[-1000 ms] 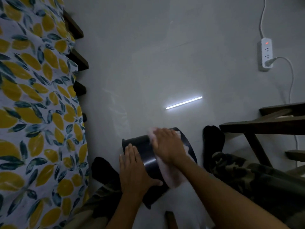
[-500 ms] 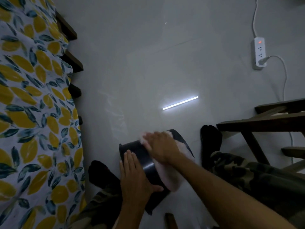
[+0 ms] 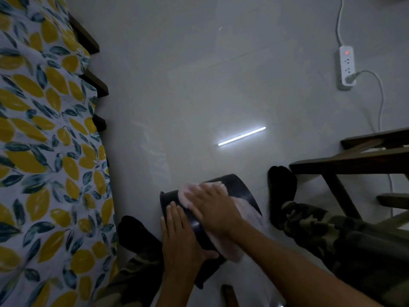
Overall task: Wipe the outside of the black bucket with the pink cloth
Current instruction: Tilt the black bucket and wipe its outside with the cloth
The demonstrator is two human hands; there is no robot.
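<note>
The black bucket [image 3: 240, 188] lies on its side on the pale floor between my feet, base pointing away from me. My right hand [image 3: 213, 207] presses the pink cloth [image 3: 238, 218] flat against the bucket's upper wall; the cloth drapes down the right side towards the floor. My left hand [image 3: 180, 238] rests palm-down on the bucket's left side, thumb hooked around its near part, holding it steady. Much of the bucket's near end is hidden by both hands.
A bed with a lemon-print sheet [image 3: 44, 151] runs along the left. My dark-socked feet [image 3: 281, 187] flank the bucket. Dark wooden furniture legs [image 3: 345, 167] stand at the right. A white power strip [image 3: 347, 67] with cable lies far right on the floor.
My right hand has slid the pink cloth leftwards across the bucket's wall, towards its far left end. My left hand stays on the bucket's left side.
</note>
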